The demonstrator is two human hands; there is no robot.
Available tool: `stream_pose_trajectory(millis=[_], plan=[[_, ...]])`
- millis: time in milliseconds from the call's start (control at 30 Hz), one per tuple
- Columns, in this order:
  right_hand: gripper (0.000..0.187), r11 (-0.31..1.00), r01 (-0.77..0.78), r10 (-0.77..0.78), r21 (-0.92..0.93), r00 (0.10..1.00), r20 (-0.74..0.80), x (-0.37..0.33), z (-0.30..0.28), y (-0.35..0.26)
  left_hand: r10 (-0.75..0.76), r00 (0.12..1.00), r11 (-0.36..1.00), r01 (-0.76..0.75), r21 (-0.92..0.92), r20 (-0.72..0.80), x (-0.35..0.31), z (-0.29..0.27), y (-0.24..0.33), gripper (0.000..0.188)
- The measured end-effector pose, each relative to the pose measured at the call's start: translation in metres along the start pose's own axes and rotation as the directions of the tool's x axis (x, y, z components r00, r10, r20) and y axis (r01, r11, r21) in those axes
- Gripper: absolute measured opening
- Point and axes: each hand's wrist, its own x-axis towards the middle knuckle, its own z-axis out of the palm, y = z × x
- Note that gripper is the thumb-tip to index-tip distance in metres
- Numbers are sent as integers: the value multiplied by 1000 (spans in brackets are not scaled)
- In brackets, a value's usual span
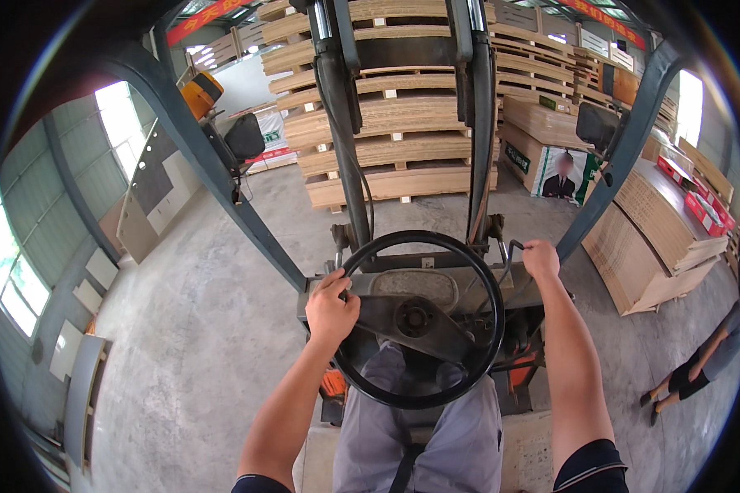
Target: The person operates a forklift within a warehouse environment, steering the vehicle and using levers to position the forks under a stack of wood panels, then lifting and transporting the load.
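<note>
I sit behind the black steering wheel (420, 403) of a forklift. On the wheel's left side, my left hand (332, 311) is closed around the rim, its fingers partly hidden. My right hand (541, 259), out to the right of the wheel, is closed at the end of a bent dark control lever (508, 253); the grip itself is covered by the fingers. Beyond the wheel rises the dark mast (353, 201), with hydraulic cylinders and a hose. Tall stacks of wooden boards (403, 123) stand in front of the mast.
More board stacks (641, 234) stand at right, with red and white packages (707, 209) on top. A person (707, 361) is on the concrete floor at far right. Panels (85, 394) lean along the left wall. Overhead-guard posts (214, 172) and mirrors (244, 136) frame the cab.
</note>
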Motion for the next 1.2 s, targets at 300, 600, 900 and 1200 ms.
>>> stream_pose_trajectory(millis=[300, 600, 900, 1200], plan=[[26, 999, -37, 37, 11, 998, 43, 18, 1, -14, 22, 1000, 1000, -22, -11, 3, 13, 15, -9, 25], [26, 999, -23, 22, 30, 999, 49, 42, 20, -6, 97, 995, 995, -96, 31, -20, 39, 42, -19, 25], [28, 1000, -10, 8, 16, 996, 87, 75, 39, -5, 97, 995, 992, -99, 78, 21, 100, 83, -13, 23], [28, 1000, 8, -11, 21, 990, 143, 92, 42, -19, 74, 988, 992, -87, 96, 137, 171, 154, 26, 23]])
